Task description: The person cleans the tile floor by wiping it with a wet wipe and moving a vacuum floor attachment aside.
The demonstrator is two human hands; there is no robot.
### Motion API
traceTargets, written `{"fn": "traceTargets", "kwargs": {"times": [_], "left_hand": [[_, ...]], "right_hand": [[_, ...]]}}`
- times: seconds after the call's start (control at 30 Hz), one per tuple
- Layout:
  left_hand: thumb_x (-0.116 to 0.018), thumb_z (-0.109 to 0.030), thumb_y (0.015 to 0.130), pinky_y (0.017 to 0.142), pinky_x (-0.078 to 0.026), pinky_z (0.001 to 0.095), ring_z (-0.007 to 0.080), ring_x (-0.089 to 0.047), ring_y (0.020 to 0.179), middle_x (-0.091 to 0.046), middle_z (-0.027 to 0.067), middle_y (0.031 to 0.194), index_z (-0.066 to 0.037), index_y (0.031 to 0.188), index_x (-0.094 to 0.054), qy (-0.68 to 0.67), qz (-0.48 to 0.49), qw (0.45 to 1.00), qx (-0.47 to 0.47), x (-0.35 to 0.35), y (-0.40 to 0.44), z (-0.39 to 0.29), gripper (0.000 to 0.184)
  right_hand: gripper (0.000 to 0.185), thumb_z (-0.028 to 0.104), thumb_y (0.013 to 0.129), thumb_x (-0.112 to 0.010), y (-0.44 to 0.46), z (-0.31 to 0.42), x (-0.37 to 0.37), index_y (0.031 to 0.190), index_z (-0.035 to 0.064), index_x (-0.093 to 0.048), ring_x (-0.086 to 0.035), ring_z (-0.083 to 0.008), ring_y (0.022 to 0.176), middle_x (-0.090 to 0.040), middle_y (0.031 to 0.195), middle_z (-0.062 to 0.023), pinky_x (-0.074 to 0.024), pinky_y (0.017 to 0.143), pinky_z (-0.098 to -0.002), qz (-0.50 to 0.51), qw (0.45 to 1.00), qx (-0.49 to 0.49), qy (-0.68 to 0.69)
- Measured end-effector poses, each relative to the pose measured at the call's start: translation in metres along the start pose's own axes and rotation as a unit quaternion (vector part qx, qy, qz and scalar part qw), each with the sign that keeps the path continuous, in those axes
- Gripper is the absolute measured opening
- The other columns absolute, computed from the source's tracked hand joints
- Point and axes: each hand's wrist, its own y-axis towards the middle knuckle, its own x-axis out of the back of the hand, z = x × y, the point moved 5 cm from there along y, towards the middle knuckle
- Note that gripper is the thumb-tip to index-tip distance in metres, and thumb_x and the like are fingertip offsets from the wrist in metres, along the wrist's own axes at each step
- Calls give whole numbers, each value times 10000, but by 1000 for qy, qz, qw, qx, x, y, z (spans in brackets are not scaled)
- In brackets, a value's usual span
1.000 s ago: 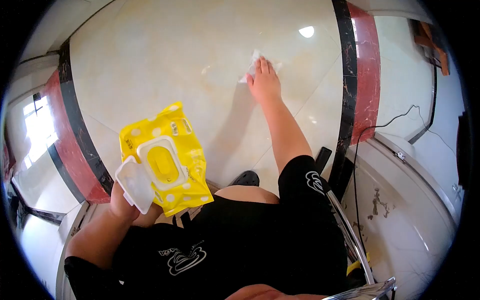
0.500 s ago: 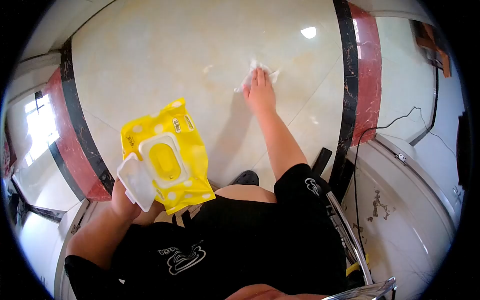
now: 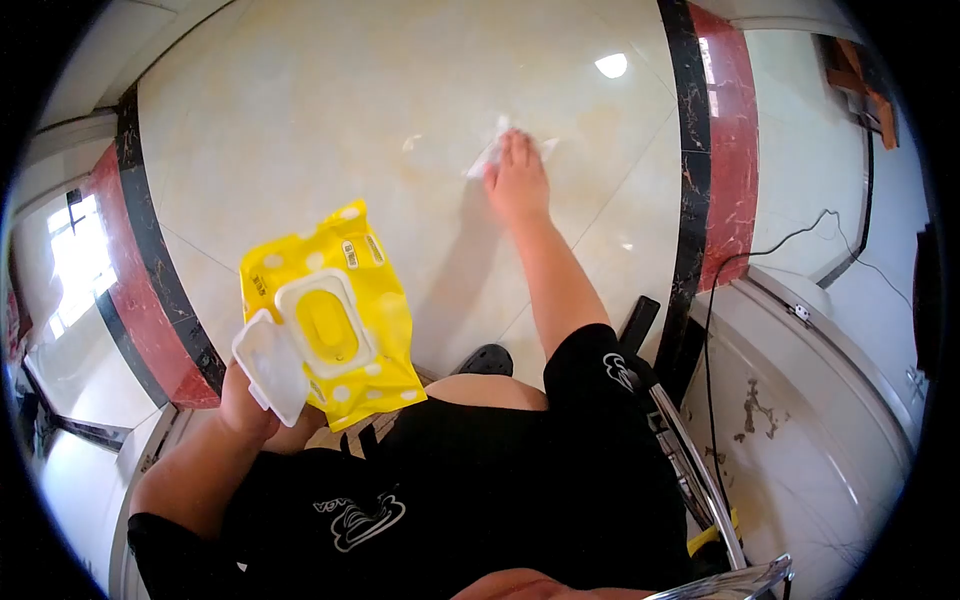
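Note:
My left hand (image 3: pixel 247 408) grips a yellow pack of wet wipes (image 3: pixel 390 300) with white dots, held up in front of my body at the left. Its white plastic lid (image 3: pixel 272 370) is flipped back, and a yellow oval shows inside the white frame. Farther out, my right hand (image 3: pixel 518 185) presses a white wipe (image 3: pixel 488 160) against the shiny floor tile (image 3: pixel 350 110). The fingers are stretched and close together on top of the wipe, whose edges stick out on both sides.
Black and red stone strips (image 3: pixel 690 190) run along both sides of the tiles. A black cable (image 3: pixel 708 370) hangs over a pale door panel (image 3: pixel 800 400) at the right. Chair-like metal tubing (image 3: pixel 695 450) stands near my right side, and a black clog (image 3: pixel 487 362) shows below.
My right hand has shifted very slightly with the wipe under it. The whole view has drifted a little; the left hand still holds the pack.

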Motion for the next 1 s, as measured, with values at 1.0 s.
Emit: {"fn": "traceTargets", "kwargs": {"times": [1.0], "left_hand": [[-426,-310,955,981,-410,413,277,-529,1128,-522,142,1252,-30,1310,-401,-17,53,998,10,1,-5,1,452]], "right_hand": [[557,241,817,-576,19,-15,1,1287,-13,-418,-379,-332,1253,-399,1332,-137,-371,1022,-398,-59,998,11,32]]}}
